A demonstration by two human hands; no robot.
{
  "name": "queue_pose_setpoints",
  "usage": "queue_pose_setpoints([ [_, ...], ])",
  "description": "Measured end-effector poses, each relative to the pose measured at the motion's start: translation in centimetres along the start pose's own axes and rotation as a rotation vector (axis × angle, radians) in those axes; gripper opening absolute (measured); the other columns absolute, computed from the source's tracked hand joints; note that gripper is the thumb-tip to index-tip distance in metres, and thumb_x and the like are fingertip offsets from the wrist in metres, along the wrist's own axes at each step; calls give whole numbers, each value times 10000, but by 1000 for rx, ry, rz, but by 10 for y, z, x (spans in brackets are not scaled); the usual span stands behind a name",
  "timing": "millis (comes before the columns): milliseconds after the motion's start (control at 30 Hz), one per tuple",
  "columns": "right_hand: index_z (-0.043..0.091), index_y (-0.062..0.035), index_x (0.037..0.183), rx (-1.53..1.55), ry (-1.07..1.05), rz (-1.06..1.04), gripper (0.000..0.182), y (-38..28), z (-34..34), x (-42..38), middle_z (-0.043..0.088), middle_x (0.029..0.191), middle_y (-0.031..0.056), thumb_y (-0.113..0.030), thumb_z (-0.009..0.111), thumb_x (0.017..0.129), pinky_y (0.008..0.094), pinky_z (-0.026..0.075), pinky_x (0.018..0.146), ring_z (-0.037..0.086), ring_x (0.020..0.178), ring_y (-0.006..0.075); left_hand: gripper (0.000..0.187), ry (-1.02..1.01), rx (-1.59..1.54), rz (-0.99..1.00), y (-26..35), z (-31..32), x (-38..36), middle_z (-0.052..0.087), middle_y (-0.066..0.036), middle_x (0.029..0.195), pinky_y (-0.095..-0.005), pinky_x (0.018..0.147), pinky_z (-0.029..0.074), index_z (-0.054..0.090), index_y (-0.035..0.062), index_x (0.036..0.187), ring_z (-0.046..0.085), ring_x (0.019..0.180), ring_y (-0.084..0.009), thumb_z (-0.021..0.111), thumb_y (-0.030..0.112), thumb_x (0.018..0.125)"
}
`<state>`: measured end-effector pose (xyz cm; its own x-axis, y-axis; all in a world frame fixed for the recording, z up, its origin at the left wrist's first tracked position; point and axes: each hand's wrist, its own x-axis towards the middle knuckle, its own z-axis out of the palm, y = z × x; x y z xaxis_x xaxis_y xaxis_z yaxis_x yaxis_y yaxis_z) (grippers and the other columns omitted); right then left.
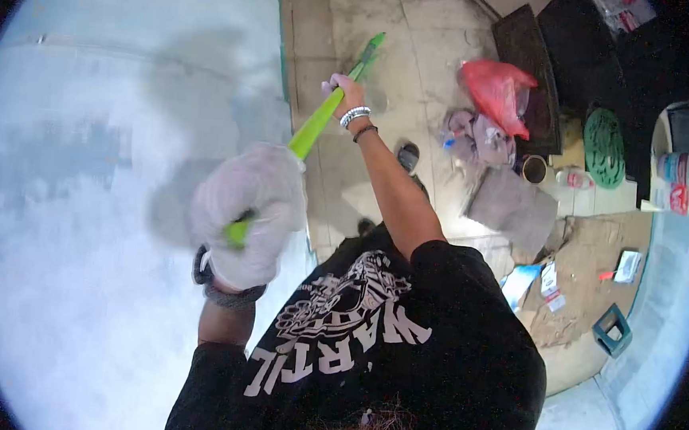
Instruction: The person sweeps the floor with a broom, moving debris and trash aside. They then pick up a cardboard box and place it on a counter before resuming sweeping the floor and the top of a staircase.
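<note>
A bright green pole (316, 123) runs slantwise in front of me along the wall. Wrapped round its middle stretch is my right hand (346, 97), with beaded bracelets at the wrist. The pole's thinner far tip reaches past that hand over the floor. My left hand (248, 244) is inside a blurred, whitish, bag-like covering (271, 182), and its fingers are hidden. The pole enters this covering, and a bit of green shows in a dark gap in it, in line with the pole. Dark bands circle the left wrist.
The pale blue wall (61, 275) with whitish patches stands at left. On the tiled floor (390, 26) at right lie a red plastic bag (501, 94), crumpled cloths (482, 137) and flattened cardboard (598, 241). A green coil (605, 148) and a small teal stool (613, 330) are farther right.
</note>
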<state>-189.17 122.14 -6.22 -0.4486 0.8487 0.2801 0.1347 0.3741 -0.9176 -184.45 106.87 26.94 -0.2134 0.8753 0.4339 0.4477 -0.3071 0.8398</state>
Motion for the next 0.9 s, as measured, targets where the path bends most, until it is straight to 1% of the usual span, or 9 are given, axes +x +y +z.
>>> queue_pose_setpoints([
  [267, 524, -95, 711, -8, -177, 38, 250, 137, 35, 198, 548, 696, 134, -304, 660, 693, 403, 418, 595, 530, 664, 325, 163, -333, 354, 21, -164, 29, 137, 511, -94, 654, -353, 608, 435, 494, 54, 608, 539, 684, -282, 644, 86, 552],
  [367, 534, -106, 732, 363, -248, 255, 220, 236, 65, 246, 565, 709, 135, -278, 664, 692, 400, 426, 603, 541, 686, 321, 117, -144, 223, -94, -213, 28, 185, 521, -87, 662, -308, 583, 422, 503, 50, 626, 528, 629, -248, 617, 42, 603],
  [467, 543, -96, 739, -77, -159, -28, 193, 175, 3, 238, 571, 693, 131, -251, 650, 695, 402, 434, 595, 553, 675, 326, 72, 91, -184, -404, -213, 8, 237, 540, -66, 699, -258, 603, 435, 517, 25, 677, 539, 635, -170, 580, 2, 650],
  [533, 549, -88, 733, -122, -78, -48, 178, 154, -35, 236, 573, 689, 131, -238, 637, 695, 406, 440, 596, 557, 670, 330, 42, 375, -196, -327, -208, 3, 253, 542, -45, 728, -258, 619, 460, 526, -5, 711, 535, 649, -133, 550, 4, 678],
  [600, 554, -82, 720, -187, -164, 173, 163, 121, -55, 231, 579, 700, 133, -226, 626, 690, 412, 447, 607, 559, 672, 331, 34, 309, -119, -154, -189, -8, 283, 548, -52, 744, -272, 657, 481, 544, -14, 729, 542, 644, -145, 527, 0, 702],
  [633, 557, -80, 714, -229, -196, 286, 156, 112, -65, 231, 581, 706, 134, -220, 621, 687, 415, 450, 612, 560, 673, 332, 82, 379, 48, -202, -175, -10, 293, 455, -9, 622, -303, 602, 417, 477, 58, 678, 448, 548, -128, 465, 59, 760],
  [733, 544, -75, 673, -182, -79, 212, 135, 93, -60, 254, 565, 675, 132, -195, 607, 667, 422, 442, 616, 554, 676, 324, 310, 168, -434, -182, -155, -24, 307, 297, 53, 454, -301, 507, 282, 278, 180, 551, 283, 435, -87, 390, 145, 838],
  [767, 536, -67, 674, -155, -96, 147, 131, 90, -60, 263, 555, 670, 136, -177, 605, 652, 414, 436, 621, 549, 701, 320, 361, 361, -423, -252, -144, -5, 310, 256, 50, 427, -284, 512, 281, 247, 184, 522, 258, 433, -79, 378, 155, 856],
  [900, 557, -87, 729, -237, -301, -53, 134, 155, -42, 286, 563, 697, 137, -167, 614, 639, 415, 441, 653, 539, 696, 335, 371, 550, -257, -307, -189, 16, 323, 209, 53, 440, -249, 505, 260, 228, 183, 526, 210, 443, -80, 406, 147, 849],
])
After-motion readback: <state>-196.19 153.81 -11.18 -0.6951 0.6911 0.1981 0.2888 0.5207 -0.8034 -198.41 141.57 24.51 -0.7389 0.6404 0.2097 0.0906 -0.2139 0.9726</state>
